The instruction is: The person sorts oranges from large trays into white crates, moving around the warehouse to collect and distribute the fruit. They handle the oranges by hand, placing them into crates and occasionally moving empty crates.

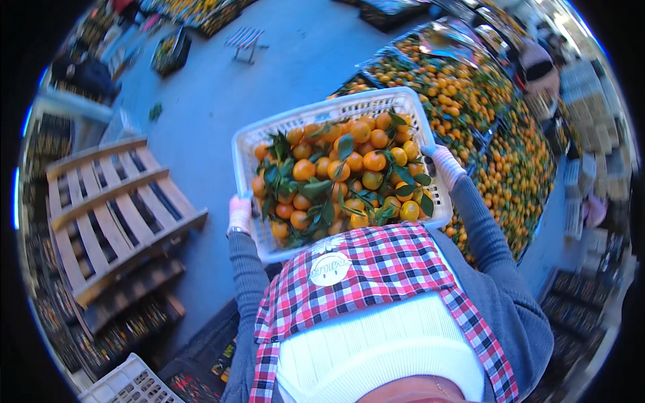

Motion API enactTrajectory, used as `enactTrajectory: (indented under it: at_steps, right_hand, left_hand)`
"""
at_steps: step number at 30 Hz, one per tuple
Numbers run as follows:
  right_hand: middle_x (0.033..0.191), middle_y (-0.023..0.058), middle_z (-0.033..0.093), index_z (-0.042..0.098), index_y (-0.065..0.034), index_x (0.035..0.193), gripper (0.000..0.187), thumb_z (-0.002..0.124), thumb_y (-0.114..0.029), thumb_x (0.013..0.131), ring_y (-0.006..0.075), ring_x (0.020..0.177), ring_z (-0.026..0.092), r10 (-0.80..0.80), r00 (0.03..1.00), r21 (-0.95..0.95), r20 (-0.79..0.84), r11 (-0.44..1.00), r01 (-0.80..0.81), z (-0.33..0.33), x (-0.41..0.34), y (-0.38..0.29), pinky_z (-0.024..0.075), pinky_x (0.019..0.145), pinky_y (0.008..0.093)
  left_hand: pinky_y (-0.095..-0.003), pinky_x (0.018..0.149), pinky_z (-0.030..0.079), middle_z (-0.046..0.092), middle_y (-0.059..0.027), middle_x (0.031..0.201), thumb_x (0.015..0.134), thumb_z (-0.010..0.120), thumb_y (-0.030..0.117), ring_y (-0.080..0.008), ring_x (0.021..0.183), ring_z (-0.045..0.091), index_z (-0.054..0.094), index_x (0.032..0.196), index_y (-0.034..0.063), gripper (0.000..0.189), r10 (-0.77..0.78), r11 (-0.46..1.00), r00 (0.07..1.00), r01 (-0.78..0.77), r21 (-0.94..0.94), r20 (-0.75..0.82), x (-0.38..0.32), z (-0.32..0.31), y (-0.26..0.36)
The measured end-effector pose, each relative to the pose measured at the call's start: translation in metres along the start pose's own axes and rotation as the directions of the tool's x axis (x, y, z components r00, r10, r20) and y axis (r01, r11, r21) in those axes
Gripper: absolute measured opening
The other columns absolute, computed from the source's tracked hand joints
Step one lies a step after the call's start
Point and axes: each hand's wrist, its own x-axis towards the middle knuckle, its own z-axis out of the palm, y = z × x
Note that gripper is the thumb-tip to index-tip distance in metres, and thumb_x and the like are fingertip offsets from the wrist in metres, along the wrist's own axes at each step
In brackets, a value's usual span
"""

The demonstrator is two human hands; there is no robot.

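Note:
A white plastic crate [332, 107] full of oranges [338, 170] with green leaves is held in front of my body. My left hand [240, 214], in a pale striped glove, grips the crate's left end. On the opposite end my right hand [444, 162], gloved alike, grips the rim. Both sets of fingers are partly hidden by the crate wall. The near long side of the crate rests close against a checked apron [373, 267].
A large heap of oranges [453, 95] spreads at the right. Stacked wooden pallets [111, 201] stand left, a folding stool [244, 39] ahead. Another white crate [132, 380] lies at lower left. People [539, 65] [85, 75] are at the upper sides.

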Motion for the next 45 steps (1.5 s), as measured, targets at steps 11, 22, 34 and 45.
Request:
enactTrajectory:
  at_steps: [11, 22, 34, 45]
  right_hand:
    - [0.053, -0.0001, 0.047, 0.054, -0.0085, 0.075, 0.019, 0.057, -0.024, 0.085, 0.0130, 0.042, 0.044, -0.006, 0.999, -0.091, 0.048, 0.996, 0.010, 0.106, 0.110, -0.092, 0.0374, 0.041, 0.0276]
    - [0.057, -0.0013, 0.047, 0.052, -0.0116, 0.077, 0.014, 0.059, -0.023, 0.081, 0.0129, 0.044, 0.044, 0.077, 0.997, 0.151, 0.025, 0.985, -0.080, 0.201, 0.169, -0.122, 0.0397, 0.043, 0.0285]
    - [0.055, 0.0026, 0.048, 0.051, -0.0081, 0.075, 0.019, 0.060, -0.023, 0.082, 0.0147, 0.042, 0.045, -0.081, 0.989, 0.062, 0.126, 0.995, 0.074, 0.428, 0.256, -0.296, 0.0372, 0.040, 0.0292]
    - [0.055, 0.0007, 0.046, 0.052, -0.0078, 0.074, 0.018, 0.060, -0.021, 0.082, 0.0130, 0.040, 0.043, -0.135, 0.982, -0.094, 0.134, 0.985, 0.148, 0.589, 0.425, -0.424, 0.0357, 0.036, 0.0289]
  left_hand:
    - [-0.0347, 0.059, 0.049, 0.060, -0.0143, 0.082, 0.079, 0.064, 0.037, -0.0235, 0.063, 0.061, 0.055, 0.104, 0.0000, 0.046, -0.216, 0.969, 0.971, 0.226, 0.103, -0.097, 0.098, -0.060, 0.065]
    - [-0.0421, 0.085, 0.045, 0.059, -0.0249, 0.104, 0.077, 0.064, 0.042, -0.0408, 0.100, 0.055, 0.055, 0.104, -0.0007, 0.052, 0.110, 0.884, 0.970, 0.003, 0.467, -0.215, 0.168, -0.135, 0.180]
    - [-0.0403, 0.080, 0.048, 0.062, -0.0229, 0.098, 0.076, 0.065, 0.039, -0.0356, 0.089, 0.062, 0.055, 0.103, -0.0027, 0.051, 0.012, 0.930, 0.963, 0.088, 0.357, -0.270, 0.384, -0.296, 0.223]
    - [-0.0348, 0.061, 0.049, 0.062, -0.0150, 0.080, 0.078, 0.067, 0.032, -0.0228, 0.067, 0.060, 0.056, 0.097, -0.0049, 0.043, -0.005, 0.984, 0.936, 0.068, 0.165, -0.353, 0.549, -0.362, 0.296]
